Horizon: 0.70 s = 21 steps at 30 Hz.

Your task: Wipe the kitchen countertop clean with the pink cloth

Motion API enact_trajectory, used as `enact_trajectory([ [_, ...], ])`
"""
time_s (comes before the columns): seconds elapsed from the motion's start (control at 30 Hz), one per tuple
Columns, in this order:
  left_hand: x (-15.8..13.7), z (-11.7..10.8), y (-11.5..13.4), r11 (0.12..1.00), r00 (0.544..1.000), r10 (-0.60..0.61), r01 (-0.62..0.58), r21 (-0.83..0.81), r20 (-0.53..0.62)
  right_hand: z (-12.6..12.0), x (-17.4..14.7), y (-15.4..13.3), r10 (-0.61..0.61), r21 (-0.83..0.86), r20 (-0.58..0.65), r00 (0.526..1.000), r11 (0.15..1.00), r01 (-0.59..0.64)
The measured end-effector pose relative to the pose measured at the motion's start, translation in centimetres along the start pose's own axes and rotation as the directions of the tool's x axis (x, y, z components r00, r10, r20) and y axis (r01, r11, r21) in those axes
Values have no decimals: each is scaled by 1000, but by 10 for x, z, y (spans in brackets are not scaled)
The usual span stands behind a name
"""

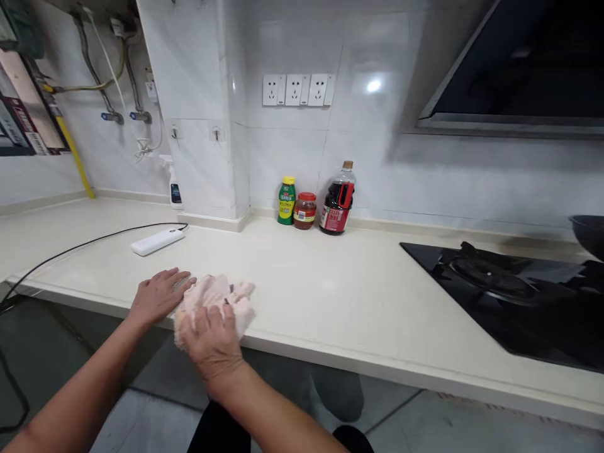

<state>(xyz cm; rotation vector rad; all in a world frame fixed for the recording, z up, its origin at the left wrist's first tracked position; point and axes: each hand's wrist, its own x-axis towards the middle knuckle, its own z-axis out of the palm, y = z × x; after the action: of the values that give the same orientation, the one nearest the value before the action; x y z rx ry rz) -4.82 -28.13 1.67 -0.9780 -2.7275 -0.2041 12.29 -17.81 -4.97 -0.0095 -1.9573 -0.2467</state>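
A pale pink cloth point(214, 291) lies crumpled near the front edge of the white countertop point(330, 296), part of it draping over that edge. My right hand point(212, 336) presses on it from above with the fingers bent into the fabric; the palm side is hidden. Just left of the cloth, my left hand point(160, 292) rests flat on the counter with its fingers stretched out. Its fingertips come up to the cloth's left edge; whether they touch it I cannot tell.
A white power bank point(157, 242) with a black cable point(99, 238) lies behind my left hand. Along the wall stand a spray bottle point(175, 185), a green bottle point(285, 202), a red-lidded jar point(304, 214) and a large dark sauce bottle point(336, 204). A black gas stove point(533, 302) is at right.
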Motion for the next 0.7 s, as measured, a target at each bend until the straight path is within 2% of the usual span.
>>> enact_trajectory([
  [0.03,0,0,-1,1000,1000,-1,1,12,0,6,3,-4,-6,7,-51,999,1000,6],
  [0.1,1,1,-4,999,1000,10,-10,42,14,5,3,-1,-25,43,-73,997,999,28],
  [0.2,2,4,-9,997,998,57,-59,52,32,-16,-9,21,-35,84,-44,998,996,39],
  [0.27,2,4,-10,997,998,62,-63,45,26,-37,-21,41,-33,83,-32,999,996,36],
  [0.37,0,1,-7,998,999,53,-53,27,14,-73,-45,76,-45,61,50,998,997,42],
  [0.53,-2,-8,2,998,999,-6,9,-63,47,-140,-93,138,-31,-56,143,989,998,39],
  [0.7,0,-6,-2,1000,999,16,-15,-26,44,-208,-154,215,51,-218,331,942,976,24],
])
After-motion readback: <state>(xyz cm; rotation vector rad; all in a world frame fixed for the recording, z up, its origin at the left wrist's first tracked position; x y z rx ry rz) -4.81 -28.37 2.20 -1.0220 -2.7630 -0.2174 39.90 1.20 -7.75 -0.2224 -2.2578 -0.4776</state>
